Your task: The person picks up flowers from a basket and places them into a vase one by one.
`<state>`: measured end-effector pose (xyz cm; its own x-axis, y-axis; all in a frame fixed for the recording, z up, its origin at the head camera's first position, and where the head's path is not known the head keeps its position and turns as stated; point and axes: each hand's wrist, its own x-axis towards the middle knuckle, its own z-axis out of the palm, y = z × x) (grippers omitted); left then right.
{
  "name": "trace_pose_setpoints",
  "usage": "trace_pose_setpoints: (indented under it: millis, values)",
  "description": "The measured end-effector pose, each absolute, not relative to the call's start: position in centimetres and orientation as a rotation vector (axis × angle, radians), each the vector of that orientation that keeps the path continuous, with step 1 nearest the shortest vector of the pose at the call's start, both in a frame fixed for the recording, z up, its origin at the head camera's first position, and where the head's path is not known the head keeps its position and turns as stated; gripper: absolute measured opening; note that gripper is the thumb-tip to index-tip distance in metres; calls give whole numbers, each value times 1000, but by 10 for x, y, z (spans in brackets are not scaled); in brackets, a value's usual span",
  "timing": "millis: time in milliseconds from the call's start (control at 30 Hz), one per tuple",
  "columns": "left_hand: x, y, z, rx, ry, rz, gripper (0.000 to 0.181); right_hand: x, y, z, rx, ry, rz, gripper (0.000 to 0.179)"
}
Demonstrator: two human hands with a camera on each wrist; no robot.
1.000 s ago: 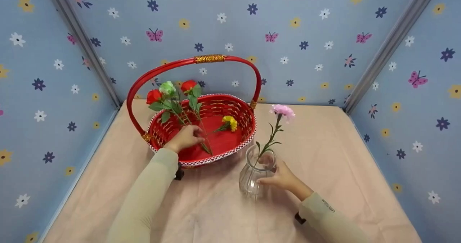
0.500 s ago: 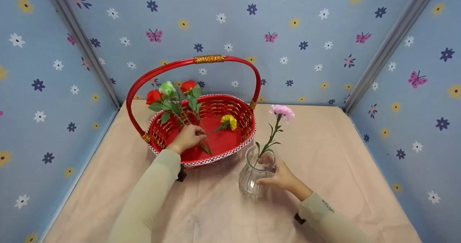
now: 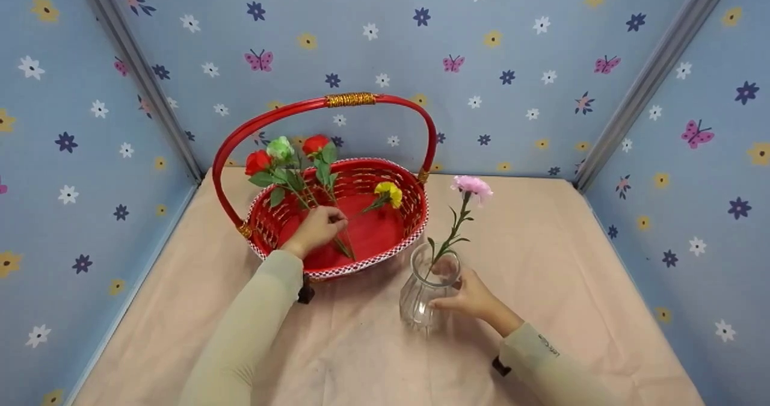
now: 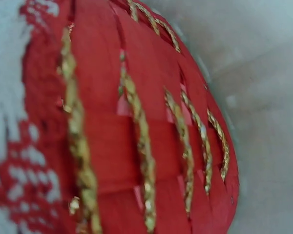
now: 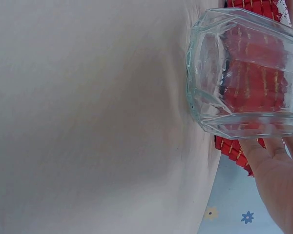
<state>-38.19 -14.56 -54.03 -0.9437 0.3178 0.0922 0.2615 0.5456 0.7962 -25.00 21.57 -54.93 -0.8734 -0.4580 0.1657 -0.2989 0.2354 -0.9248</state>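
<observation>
Since the earlier frame, the yellow artificial flower with a ruffled bloom (image 3: 389,193) has shifted a little up and to the right, and your left hand (image 3: 317,228) has edged slightly right with it. That hand's grip is closed on the flower's thin green stem, pinched between thumb and fingertips; the bloom sits just to the right of the grip and a bit higher, over the right half of the large oval red woven basket (image 3: 379,228) at centre left. You have the stem slanting up from your fingertips to the bloom; whether the bloom touches the basket wall, you cannot tell.

Left of and above the same grip, two red roses (image 3: 257,162) and a pale green rose (image 3: 280,149) lean over the basket's far left rim, their stems running down past your fingers.

Your right hand (image 3: 469,298) grips the clear faceted glass vase (image 3: 417,302), thumb in front and fingers behind, just below its neck. It stands upright at centre right, near the basket, with a pink ruffled flower (image 3: 472,186) in its mouth, tilted right. Your left wrist view shows only the basket's gold-corded side close up and a blurred pale surface. Peach cloth covers the desk (image 3: 361,358).
</observation>
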Motion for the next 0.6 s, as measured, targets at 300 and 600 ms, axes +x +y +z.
trace_pose_setpoints:
  millis: [300, 600]
  values:
    - [-376, -141, -532, 486, 2671, 1512, 16, -261, 219, -573, -688, 2376, -1707, 75]
    - [-373, -131, -526, 491, 2604, 1696, 14, -263, 221, -580, -683, 2389, -1721, 76]
